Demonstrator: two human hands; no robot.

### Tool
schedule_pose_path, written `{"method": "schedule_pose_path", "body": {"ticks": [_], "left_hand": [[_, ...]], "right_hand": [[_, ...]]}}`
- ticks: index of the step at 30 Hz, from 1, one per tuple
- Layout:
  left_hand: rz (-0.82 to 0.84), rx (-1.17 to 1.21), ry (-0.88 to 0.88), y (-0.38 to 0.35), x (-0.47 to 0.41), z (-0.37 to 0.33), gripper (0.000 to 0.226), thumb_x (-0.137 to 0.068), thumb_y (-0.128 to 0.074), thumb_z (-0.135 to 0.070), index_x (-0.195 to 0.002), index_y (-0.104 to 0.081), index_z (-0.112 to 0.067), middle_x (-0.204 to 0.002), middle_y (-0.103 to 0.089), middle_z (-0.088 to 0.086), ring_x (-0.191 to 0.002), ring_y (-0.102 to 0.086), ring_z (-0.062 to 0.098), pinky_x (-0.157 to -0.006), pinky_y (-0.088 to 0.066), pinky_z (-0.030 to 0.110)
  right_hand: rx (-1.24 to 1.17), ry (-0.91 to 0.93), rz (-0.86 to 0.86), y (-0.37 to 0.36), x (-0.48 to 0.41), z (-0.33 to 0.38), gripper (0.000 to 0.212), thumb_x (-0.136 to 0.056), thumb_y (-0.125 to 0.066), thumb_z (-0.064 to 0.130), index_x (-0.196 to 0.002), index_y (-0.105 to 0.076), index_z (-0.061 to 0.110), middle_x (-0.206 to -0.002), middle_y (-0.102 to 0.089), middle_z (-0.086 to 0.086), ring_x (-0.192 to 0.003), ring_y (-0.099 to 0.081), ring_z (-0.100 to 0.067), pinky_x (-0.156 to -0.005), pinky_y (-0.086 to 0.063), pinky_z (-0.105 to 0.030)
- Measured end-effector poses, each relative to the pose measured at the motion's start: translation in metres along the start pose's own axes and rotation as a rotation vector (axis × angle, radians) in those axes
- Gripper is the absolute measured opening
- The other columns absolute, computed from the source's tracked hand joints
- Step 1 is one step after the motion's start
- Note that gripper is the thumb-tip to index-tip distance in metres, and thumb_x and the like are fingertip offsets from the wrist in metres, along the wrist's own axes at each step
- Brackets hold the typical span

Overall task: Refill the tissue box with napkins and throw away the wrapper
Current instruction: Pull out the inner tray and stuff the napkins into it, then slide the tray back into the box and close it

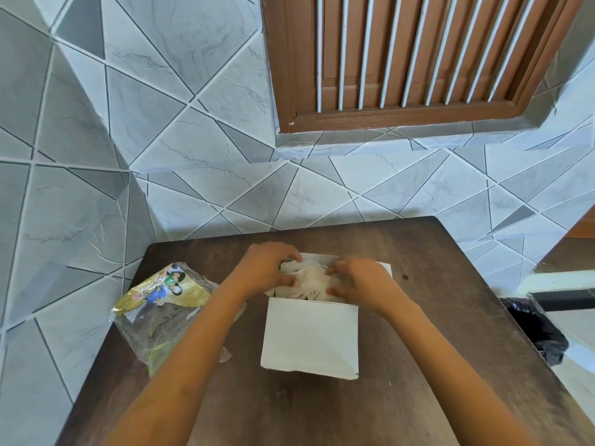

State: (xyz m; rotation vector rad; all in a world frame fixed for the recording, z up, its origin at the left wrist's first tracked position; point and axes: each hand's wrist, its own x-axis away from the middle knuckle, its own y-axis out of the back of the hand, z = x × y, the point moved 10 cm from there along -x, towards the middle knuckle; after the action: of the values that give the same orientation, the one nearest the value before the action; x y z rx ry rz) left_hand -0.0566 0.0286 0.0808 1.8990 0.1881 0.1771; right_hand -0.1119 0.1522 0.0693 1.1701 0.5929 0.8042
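Observation:
A white tissue box (310, 336) stands open-topped in the middle of a dark wooden table (418, 317). White napkins (310, 280) fill its opening. My left hand (269, 268) grips the napkins from the left, fingers curled over them. My right hand (360, 283) grips them from the right, fingertips pressed into the stack. The clear plastic wrapper (161, 310), printed in gold, green and blue, lies crumpled at the table's left edge, apart from both hands.
A bin lined with a black bag (537, 329) stands on the floor to the right of the table. A grey tiled wall runs behind and to the left, with a brown shuttered window (412, 56) above.

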Motion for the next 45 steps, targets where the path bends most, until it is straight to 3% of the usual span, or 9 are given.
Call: {"method": "schedule_pose_path", "body": {"ticks": [3, 8, 12, 17, 27, 32, 35, 39, 45], "left_hand": [[-0.194, 0.102, 0.144, 0.026, 0.007, 0.030, 0.039, -0.080, -0.069, -0.037, -0.115, -0.060, -0.025, -0.128, -0.058, -0.004, -0.118, -0.054, 0.019, -0.100, -0.042, 0.036], [0.023, 0.192, 0.215, -0.006, 0.009, 0.043, 0.055, -0.084, -0.063, -0.033, -0.134, -0.044, -0.022, -0.140, -0.050, 0.002, -0.124, -0.049, 0.021, -0.101, -0.040, 0.035], [-0.072, 0.203, 0.241, 0.001, 0.015, 0.042, 0.029, -0.080, -0.066, -0.028, -0.108, -0.059, -0.023, -0.116, -0.063, 0.001, -0.094, -0.055, 0.014, -0.082, -0.047, 0.031], [-0.275, 0.211, 0.300, 0.027, 0.040, 0.044, 0.016, -0.077, -0.068, -0.029, -0.084, -0.054, -0.029, -0.082, -0.058, -0.010, -0.080, -0.055, 0.013, -0.069, -0.043, 0.028], [0.029, 0.252, 0.275, -0.067, 0.070, 0.021, 0.036, -0.076, -0.072, -0.021, -0.063, -0.039, -0.028, -0.060, -0.054, -0.012, -0.063, -0.055, 0.010, -0.061, -0.041, 0.028], [0.237, 0.207, 0.243, -0.108, 0.078, 0.009, 0.008, -0.081, -0.067, -0.024, -0.082, -0.058, -0.024, -0.083, -0.070, -0.005, -0.071, -0.062, 0.009, -0.071, -0.049, 0.027], [0.230, 0.302, 0.269, -0.105, 0.075, 0.022, 0.001, -0.085, -0.062, -0.023, -0.084, -0.062, -0.024, -0.080, -0.072, -0.002, -0.063, -0.067, 0.012, -0.070, -0.056, 0.030], [-0.092, 0.179, 0.249, -0.064, 0.042, 0.051, 0.026, -0.083, -0.062, -0.025, -0.108, -0.064, -0.023, -0.110, -0.068, 0.002, -0.102, -0.062, 0.019, -0.093, -0.050, 0.038], [0.223, -0.007, 0.285, -0.096, 0.010, 0.078, 0.080, -0.075, -0.066, -0.055, -0.142, -0.026, -0.041, -0.159, -0.007, 0.009, -0.145, -0.007, 0.033, -0.116, -0.016, 0.052]], "right_hand": [[0.050, -0.218, -0.206, 0.024, 0.016, -0.027, 0.053, -0.082, -0.060, 0.040, -0.129, -0.046, 0.019, -0.130, -0.051, -0.004, -0.119, -0.048, -0.026, -0.095, -0.040, -0.036], [-0.079, -0.506, -0.042, 0.004, 0.026, -0.062, 0.051, -0.080, -0.059, 0.048, -0.114, -0.051, 0.012, -0.117, -0.060, -0.011, -0.109, -0.056, -0.030, -0.079, -0.043, -0.034], [-0.146, -0.472, -0.160, 0.013, 0.025, -0.056, 0.031, -0.076, -0.063, 0.041, -0.092, -0.055, 0.016, -0.102, -0.066, -0.008, -0.095, -0.061, -0.027, -0.068, -0.038, -0.029], [-0.105, -0.312, -0.326, 0.024, 0.021, -0.039, 0.036, -0.076, -0.066, 0.038, -0.102, -0.059, 0.012, -0.099, -0.068, -0.008, -0.093, -0.061, -0.028, -0.077, -0.043, -0.033], [0.015, -0.268, -0.195, -0.041, 0.014, -0.058, 0.029, -0.084, -0.060, 0.039, -0.101, -0.055, 0.016, -0.095, -0.069, -0.005, -0.085, -0.062, -0.024, -0.073, -0.052, -0.034], [-0.055, -0.315, -0.060, -0.080, 0.032, -0.076, 0.020, -0.088, -0.054, 0.029, -0.104, -0.053, 0.018, -0.101, -0.070, -0.004, -0.087, -0.064, -0.023, -0.073, -0.048, -0.030], [-0.123, -0.331, 0.058, -0.100, 0.043, -0.077, 0.041, -0.090, -0.052, 0.034, -0.127, -0.044, 0.019, -0.125, -0.061, -0.004, -0.108, -0.060, -0.024, -0.086, -0.048, -0.034], [-0.189, -0.385, 0.072, -0.115, 0.058, -0.070, 0.069, -0.088, -0.053, 0.040, -0.144, -0.019, 0.017, -0.152, -0.030, -0.005, -0.133, -0.040, -0.025, -0.107, -0.037, -0.038], [-0.343, -0.369, 0.012, -0.121, 0.073, -0.048, 0.098, -0.077, -0.047, 0.067, -0.147, -0.002, 0.014, -0.158, -0.004, -0.007, -0.145, -0.008, -0.025, -0.116, -0.018, -0.044]]}}
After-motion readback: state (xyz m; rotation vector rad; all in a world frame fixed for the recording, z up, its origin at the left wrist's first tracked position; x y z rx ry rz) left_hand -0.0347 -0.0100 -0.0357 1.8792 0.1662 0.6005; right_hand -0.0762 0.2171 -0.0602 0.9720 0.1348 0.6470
